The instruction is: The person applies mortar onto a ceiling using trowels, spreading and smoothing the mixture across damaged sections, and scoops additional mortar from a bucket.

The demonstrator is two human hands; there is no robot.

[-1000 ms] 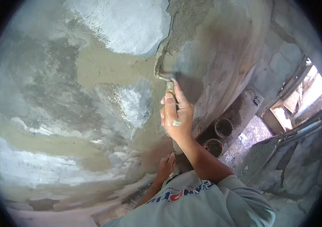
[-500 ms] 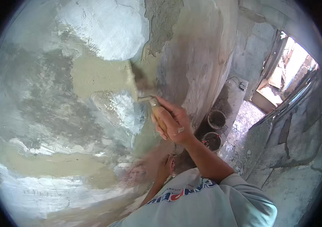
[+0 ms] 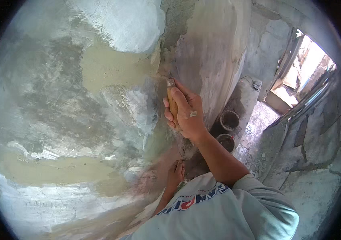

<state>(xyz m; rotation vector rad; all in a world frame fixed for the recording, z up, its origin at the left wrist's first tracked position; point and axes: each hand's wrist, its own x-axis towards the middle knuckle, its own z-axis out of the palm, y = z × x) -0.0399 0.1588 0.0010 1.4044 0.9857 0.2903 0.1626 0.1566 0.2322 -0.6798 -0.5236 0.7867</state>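
Note:
My right hand [image 3: 188, 110] is wrapped round the wooden handle of a trowel [image 3: 173, 102], near the middle of a patchy plastered wall. The trowel's blade is seen almost edge-on and hardly shows against the wall. Left of it runs a damp beige band of plaster [image 3: 114, 68], below a large whitish patch [image 3: 126, 24]. A dab of plaster sticks to the back of my right hand. Lower down, close to my shirt, my left hand [image 3: 175, 174] has its fingers curled in; what they hold, if anything, is hidden.
Two dark buckets, one farther [image 3: 229, 120] and one nearer [image 3: 226, 142], stand to the right of my right forearm. A bright doorway [image 3: 304, 76] opens at the upper right. Rough grey block wall [image 3: 318, 140] rises on the right. Another beige strip [image 3: 58, 170] crosses the wall at lower left.
My right hand has moved up a little, and the trowel has turned from showing its broad blade to nearly edge-on. The plaster on the blade no longer shows. My left hand stays low.

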